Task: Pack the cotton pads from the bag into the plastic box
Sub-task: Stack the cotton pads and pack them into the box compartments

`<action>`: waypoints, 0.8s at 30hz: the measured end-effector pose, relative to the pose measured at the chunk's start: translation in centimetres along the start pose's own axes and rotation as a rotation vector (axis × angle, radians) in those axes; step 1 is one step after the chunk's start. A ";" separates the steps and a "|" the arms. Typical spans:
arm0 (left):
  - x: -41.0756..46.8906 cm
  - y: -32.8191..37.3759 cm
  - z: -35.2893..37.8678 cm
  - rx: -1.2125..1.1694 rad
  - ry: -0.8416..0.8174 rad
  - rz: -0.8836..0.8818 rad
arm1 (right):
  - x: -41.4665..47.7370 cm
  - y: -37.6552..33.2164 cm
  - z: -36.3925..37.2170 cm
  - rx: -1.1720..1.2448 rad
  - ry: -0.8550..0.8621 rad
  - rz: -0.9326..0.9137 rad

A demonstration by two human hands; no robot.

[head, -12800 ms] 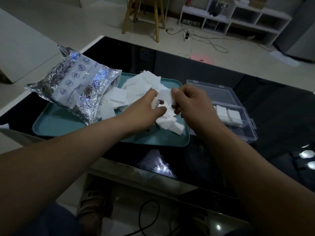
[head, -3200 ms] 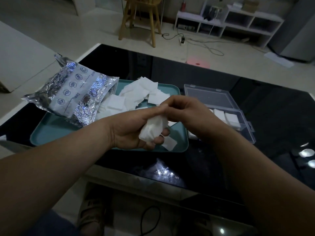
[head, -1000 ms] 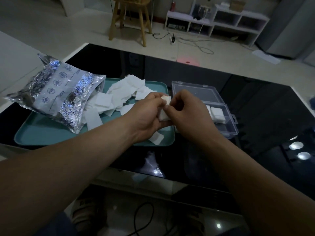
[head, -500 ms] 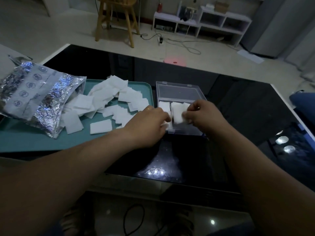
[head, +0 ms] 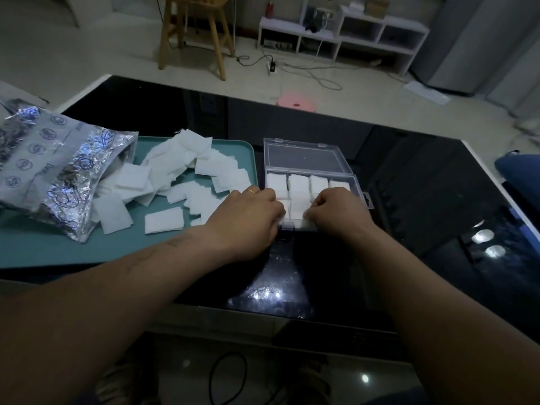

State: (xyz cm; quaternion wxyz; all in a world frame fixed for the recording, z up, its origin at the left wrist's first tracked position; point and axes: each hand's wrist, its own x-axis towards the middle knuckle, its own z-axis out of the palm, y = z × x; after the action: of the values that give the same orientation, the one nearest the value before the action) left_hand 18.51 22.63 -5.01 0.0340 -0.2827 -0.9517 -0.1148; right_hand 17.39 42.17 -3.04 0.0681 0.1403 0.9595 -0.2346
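Observation:
The clear plastic box (head: 355, 182) lies open on the black table, its lid (head: 304, 156) flat behind it. Stacks of white cotton pads (head: 299, 182) fill its back compartments. My left hand (head: 248, 213) and my right hand (head: 339, 213) are at the box's front edge, fingers curled, holding a stack of cotton pads (head: 298, 204) between them in a front compartment. The silver foil bag (head: 58, 171) lies on its side at the left, with loose pads (head: 181, 171) spilled from its mouth onto the teal tray (head: 58, 249).
The tray's right rim sits close against the box. The glossy black table (head: 409, 200) extends to the right of the box. A blue object (head: 520, 168) pokes in at the right edge. A wooden stool (head: 193, 30) and a white shelf (head: 350, 36) stand beyond the table.
Both hands carried a stack of pads from above the tray rightward and lowered it into a front compartment of the box. The view has swung right.

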 end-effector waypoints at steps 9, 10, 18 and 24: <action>-2.6 -6.1 -5.7 -0.217 0.213 -0.149 | -2.6 -4.9 -0.1 0.069 0.160 -0.292; -3.4 -7.2 -6.1 -0.227 0.197 -0.175 | -3.1 -5.8 0.1 0.074 0.128 -0.359; -9.0 -10.6 -6.6 -0.123 -0.129 -0.282 | -5.2 -11.3 4.0 -0.184 -0.105 -0.558; -9.8 -10.3 -5.6 0.048 -0.220 -0.303 | -5.6 -12.2 5.7 -0.295 -0.210 -0.428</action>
State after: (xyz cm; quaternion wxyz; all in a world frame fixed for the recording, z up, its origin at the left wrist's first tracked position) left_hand 21.13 7.73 -2.84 -0.0814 -0.1462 -0.9838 -0.0644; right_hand 19.42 27.80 -1.74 0.1358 -0.1021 0.9788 -0.1147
